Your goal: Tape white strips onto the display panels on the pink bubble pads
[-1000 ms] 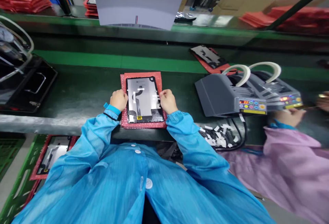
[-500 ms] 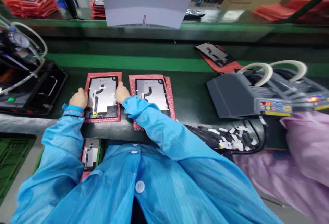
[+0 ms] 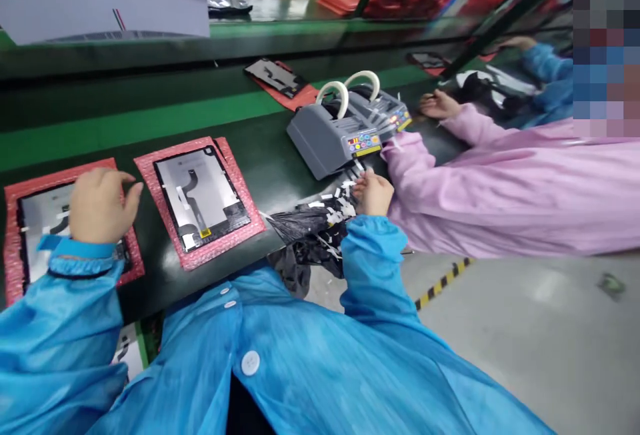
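Note:
My left hand [image 3: 100,205] hovers over the left tablet screen panel [image 3: 43,212], covering part of it. Its thumb and index finger are apart, with nothing between them. A second screen panel [image 3: 213,185], silver-backed with a black flex cable, lies on pink bubble wrap [image 3: 187,260] to the right of that hand. Further right, my right hand [image 3: 374,193] is closed in a pinch just below the front of a grey tape dispenser [image 3: 325,138]. White tape pieces [image 3: 345,205] cluster beside its fingertips. Whatever the fingers pinch is too small to make out.
A second tape dispenser [image 3: 385,112] stands behind the first. A co-worker's pink sleeve [image 3: 430,178] reaches close to my right hand. Another panel [image 3: 275,78] lies on red wrap at the back. Black plastic [image 3: 300,222] hangs over the bench edge.
My right hand has left the left panel and moved right to the tape dispenser. My left hand has lifted from the panel's edge and opened. The view has swung right.

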`<state>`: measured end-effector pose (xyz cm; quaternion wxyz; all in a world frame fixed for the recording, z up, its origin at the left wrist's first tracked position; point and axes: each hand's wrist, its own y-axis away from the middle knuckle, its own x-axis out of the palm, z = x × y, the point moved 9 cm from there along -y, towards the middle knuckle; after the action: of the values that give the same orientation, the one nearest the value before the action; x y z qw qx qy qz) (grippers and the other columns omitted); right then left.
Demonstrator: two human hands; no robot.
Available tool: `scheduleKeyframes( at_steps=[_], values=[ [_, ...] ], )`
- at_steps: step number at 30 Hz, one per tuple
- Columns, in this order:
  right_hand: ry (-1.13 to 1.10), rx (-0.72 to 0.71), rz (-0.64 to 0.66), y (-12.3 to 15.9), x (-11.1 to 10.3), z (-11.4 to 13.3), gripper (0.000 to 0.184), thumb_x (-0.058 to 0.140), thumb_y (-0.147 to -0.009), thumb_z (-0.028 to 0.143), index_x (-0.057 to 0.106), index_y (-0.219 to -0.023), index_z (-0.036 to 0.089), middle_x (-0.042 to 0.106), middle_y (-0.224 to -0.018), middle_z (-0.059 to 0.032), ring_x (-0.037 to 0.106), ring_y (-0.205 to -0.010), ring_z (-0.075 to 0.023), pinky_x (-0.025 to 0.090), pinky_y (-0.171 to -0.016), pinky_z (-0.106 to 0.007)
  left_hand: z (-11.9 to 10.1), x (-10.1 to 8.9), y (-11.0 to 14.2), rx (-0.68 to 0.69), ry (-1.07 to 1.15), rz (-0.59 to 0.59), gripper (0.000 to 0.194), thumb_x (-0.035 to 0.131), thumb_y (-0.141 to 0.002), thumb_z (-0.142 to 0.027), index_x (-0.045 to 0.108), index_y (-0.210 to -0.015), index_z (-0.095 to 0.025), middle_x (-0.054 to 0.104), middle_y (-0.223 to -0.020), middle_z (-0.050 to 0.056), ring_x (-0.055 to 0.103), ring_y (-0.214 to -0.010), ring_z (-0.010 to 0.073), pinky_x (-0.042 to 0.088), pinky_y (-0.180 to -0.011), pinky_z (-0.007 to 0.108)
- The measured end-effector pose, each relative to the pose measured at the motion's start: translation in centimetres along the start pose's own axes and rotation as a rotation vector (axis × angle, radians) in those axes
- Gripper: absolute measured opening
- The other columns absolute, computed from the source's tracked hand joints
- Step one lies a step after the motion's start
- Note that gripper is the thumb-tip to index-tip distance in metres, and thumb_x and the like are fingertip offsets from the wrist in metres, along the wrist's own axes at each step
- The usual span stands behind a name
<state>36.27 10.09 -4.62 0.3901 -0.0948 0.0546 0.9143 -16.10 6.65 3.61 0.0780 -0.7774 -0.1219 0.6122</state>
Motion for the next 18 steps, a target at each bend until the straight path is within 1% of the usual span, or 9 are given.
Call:
scheduleKeyframes(
  at_steps=[2,4,7,9,11,12,13,16,18],
  values=[
    [-0.042,0.082,0.054,-0.7,0.8,-0.1,0.03,0.057,-0.075,0.043,0.046,-0.061,0.02,0.049,-0.053,0.0026,0.044,-0.042,-0.0079,0.032,-0.038,-0.021,-2.3,1.5,-1.4,0.09,0.015,0.028,0.022,0.041,-0.079,-0.04,0.056,-0.082,-0.024,0.064,-0.094,0.007,0.055,-0.102,0.0279,0.041,-0.096,0.046],
    [-0.01,0.075,0.028,-0.5,1.1,0.6,0.025,0.057,-0.076,0.033,0.046,-0.058,0.02,0.049,-0.052,0.0025,0.047,-0.043,-0.009,0.038,-0.042,-0.023,-3.4,2.7,-2.1,0.136,0.028,0.048,0.02,0.043,-0.08,-0.037,0.056,-0.082,-0.023,0.064,-0.095,0.007,0.055,-0.102,0.0253,0.041,-0.096,0.043],
    [0.205,-0.091,-0.101,0.7,-0.1,2.8,0.022,0.055,-0.074,0.023,0.045,-0.054,0.023,0.05,-0.054,-0.0003,0.053,-0.053,-0.0147,0.048,-0.06,-0.033,-3.6,4.1,-2.4,0.182,0.095,0.089,0.022,0.044,-0.083,-0.034,0.062,-0.086,-0.023,0.065,-0.102,0.007,0.053,-0.106,0.0233,0.036,-0.101,0.043],
    [0.333,-0.242,-0.239,2.2,-1.3,4.5,0.025,0.055,-0.073,0.021,0.042,-0.053,0.026,0.053,-0.058,-0.0042,0.056,-0.062,-0.0193,0.047,-0.072,-0.038,-3.3,5.3,-2.3,0.209,0.168,0.146,0.023,0.045,-0.084,-0.032,0.066,-0.09,-0.025,0.067,-0.108,0.005,0.051,-0.112,0.0236,0.031,-0.104,0.044],
    [0.335,-0.361,-0.274,4.0,-1.1,5.8,0.025,0.056,-0.073,0.026,0.04,-0.055,0.028,0.052,-0.058,-0.0054,0.054,-0.062,-0.0205,0.046,-0.07,-0.04,-2.9,6.7,-2.3,0.251,0.242,0.212,0.024,0.048,-0.085,-0.031,0.069,-0.095,-0.028,0.066,-0.115,0.003,0.048,-0.116,0.0242,0.029,-0.105,0.046],
    [0.3,-0.4,-0.191,4.8,0.2,6.2,0.023,0.056,-0.074,0.031,0.041,-0.057,0.028,0.051,-0.058,-0.0047,0.053,-0.059,-0.0196,0.045,-0.066,-0.039,-2.8,7.4,-2.2,0.283,0.269,0.238,0.025,0.048,-0.085,-0.031,0.069,-0.099,-0.029,0.065,-0.118,0.003,0.046,-0.118,0.0244,0.028,-0.105,0.046],
    [0.257,-0.429,-0.039,5.7,2.4,6.5,0.021,0.056,-0.074,0.036,0.044,-0.059,0.027,0.051,-0.057,-0.0033,0.051,-0.055,-0.0181,0.044,-0.062,-0.038,-2.8,8.1,-2.1,0.318,0.284,0.256,0.026,0.049,-0.086,-0.031,0.069,-0.103,-0.03,0.064,-0.122,0.002,0.044,-0.12,0.0248,0.028,-0.105,0.047],
    [0.177,-0.471,0.568,10.7,12.4,7.0,0.024,0.053,-0.076,0.045,0.052,-0.067,0.023,0.052,-0.058,0.0,0.05,-0.054,-0.0141,0.043,-0.059,-0.032,-2.9,9.8,-1.8,0.415,0.257,0.283,0.031,0.049,-0.087,-0.033,0.066,-0.113,-0.028,0.061,-0.127,0.004,0.038,-0.126,0.0276,0.025,-0.106,0.05],
    [0.202,-0.494,0.862,14.6,18.9,7.0,0.023,0.053,-0.077,0.041,0.053,-0.068,0.02,0.054,-0.059,0.001,0.05,-0.057,-0.0129,0.042,-0.061,-0.029,-3.0,10.6,-1.6,0.461,0.221,0.289,0.033,0.05,-0.088,-0.036,0.065,-0.116,-0.027,0.06,-0.128,0.005,0.036,-0.127,0.0299,0.021,-0.107,0.055]
  ],
)
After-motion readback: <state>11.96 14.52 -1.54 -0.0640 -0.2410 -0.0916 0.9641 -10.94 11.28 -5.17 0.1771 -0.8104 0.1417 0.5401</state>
